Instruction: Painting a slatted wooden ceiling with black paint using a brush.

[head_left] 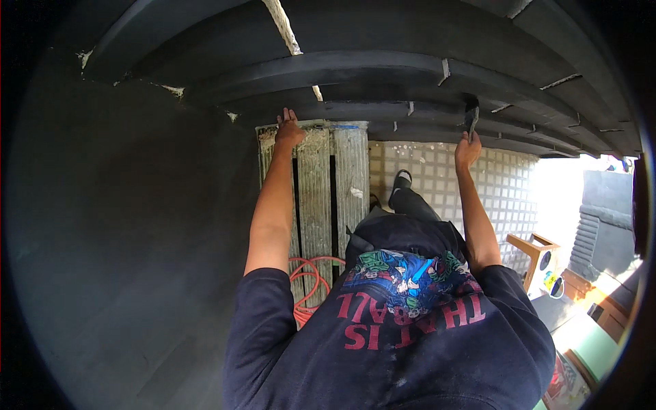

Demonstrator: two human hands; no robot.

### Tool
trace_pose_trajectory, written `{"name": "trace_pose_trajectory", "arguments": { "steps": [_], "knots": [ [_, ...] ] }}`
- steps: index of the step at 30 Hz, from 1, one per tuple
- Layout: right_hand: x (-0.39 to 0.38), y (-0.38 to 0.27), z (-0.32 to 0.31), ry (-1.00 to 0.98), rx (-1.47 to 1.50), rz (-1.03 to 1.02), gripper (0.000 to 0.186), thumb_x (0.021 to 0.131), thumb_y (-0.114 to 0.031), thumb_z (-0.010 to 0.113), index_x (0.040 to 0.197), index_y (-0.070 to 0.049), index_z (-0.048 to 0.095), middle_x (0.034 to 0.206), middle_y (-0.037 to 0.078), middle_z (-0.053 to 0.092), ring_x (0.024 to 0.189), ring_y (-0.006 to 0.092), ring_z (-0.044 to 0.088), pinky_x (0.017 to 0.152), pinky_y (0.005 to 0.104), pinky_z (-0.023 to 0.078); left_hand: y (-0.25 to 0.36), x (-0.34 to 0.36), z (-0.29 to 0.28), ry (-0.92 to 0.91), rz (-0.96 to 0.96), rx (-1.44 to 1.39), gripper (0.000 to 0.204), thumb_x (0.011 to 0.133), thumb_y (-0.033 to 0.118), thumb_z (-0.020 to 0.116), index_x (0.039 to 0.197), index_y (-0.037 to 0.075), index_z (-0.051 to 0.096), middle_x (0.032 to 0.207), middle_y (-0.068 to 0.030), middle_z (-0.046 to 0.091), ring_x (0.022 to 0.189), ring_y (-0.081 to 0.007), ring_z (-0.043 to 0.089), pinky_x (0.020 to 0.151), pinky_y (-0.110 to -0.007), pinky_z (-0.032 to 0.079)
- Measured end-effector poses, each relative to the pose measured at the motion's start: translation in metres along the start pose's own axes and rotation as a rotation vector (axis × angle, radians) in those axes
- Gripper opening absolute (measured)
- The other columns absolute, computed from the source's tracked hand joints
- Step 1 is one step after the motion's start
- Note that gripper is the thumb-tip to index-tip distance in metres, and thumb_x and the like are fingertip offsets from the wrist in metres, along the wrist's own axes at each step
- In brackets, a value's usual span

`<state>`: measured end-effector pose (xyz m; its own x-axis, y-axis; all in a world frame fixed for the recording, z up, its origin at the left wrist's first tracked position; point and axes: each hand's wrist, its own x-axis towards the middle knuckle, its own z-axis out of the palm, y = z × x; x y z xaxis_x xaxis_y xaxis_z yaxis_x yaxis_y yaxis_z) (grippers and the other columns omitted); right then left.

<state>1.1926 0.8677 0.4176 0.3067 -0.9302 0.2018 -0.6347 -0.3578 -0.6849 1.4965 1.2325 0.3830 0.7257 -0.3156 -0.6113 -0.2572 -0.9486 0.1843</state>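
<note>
My right hand (468, 149) is closed round the lower end of a narrow, dark, flat tool that looks like a paintbrush (471, 116). Its upper end is against the dark-painted panelling (383, 92), where a blacker patch shows beside it. My left hand (290, 130) holds nothing; its fingers are stretched out toward the lower edge of the same panelling. Whether the fingertips touch the surface I cannot tell. Pale, unpainted strips (283, 27) and small light gaps run across the dark ribs.
A worn plank bench (314, 198) stands below my left arm, with a coiled orange-red hose (309, 273) on it. At left rises a large dark wall (123, 239). A foot in a dark sandal (403, 179) is on the tiled floor (495, 178). To the right is a wooden stool (536, 249).
</note>
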Motion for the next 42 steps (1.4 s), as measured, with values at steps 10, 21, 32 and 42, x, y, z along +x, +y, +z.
{"name": "trace_pose_trajectory", "arguments": {
  "steps": [10,21,32,42],
  "knots": [
    [-0.121,-0.126,0.091,-0.085,0.305,-0.076,0.021,0.074,-0.006,0.058,0.092,0.006,0.057,0.078,0.029,0.058,0.077,0.046,0.056,0.068,0.0462,0.043,0.002,0.004,0.002,-0.006,-0.013,-0.026,0.081,0.084,0.022,0.053,0.143,0.011,-0.001,0.149,-0.0067,-0.007,0.136,-0.0375,-0.002,0.109,-0.045,0.029],
    [-0.183,-0.204,0.126,-0.565,0.478,-0.314,0.03,0.078,-0.007,0.057,0.108,-0.002,0.058,0.096,0.026,0.059,0.093,0.0414,0.055,0.079,0.0416,0.044,-0.006,0.004,0.001,-0.02,0.039,-0.068,0.087,0.08,0.019,0.057,0.143,0.013,-0.003,0.149,-0.0057,-0.009,0.135,-0.0372,-0.003,0.108,-0.049,0.031],
    [-0.088,-0.092,0.095,-0.472,0.176,-0.328,0.031,0.078,-0.015,0.059,0.105,0.0,0.061,0.1,0.022,0.061,0.095,0.0378,0.058,0.081,0.0393,0.046,-0.012,0.003,0.009,0.057,0.044,-0.052,0.079,0.084,0.013,0.053,0.143,0.015,0.001,0.15,-0.0014,-0.006,0.136,-0.0333,-0.002,0.107,-0.046,0.034],
    [-0.094,-0.065,0.058,-0.246,0.132,-0.163,0.027,0.08,-0.02,0.058,0.098,0.001,0.063,0.087,0.024,0.062,0.083,0.0405,0.06,0.074,0.0412,0.046,-0.01,0.002,0.008,0.06,0.059,-0.063,0.082,0.081,0.016,0.055,0.143,0.011,0.002,0.15,-0.0049,-0.004,0.136,-0.0359,-0.001,0.107,-0.046,0.032]
  ]
}}
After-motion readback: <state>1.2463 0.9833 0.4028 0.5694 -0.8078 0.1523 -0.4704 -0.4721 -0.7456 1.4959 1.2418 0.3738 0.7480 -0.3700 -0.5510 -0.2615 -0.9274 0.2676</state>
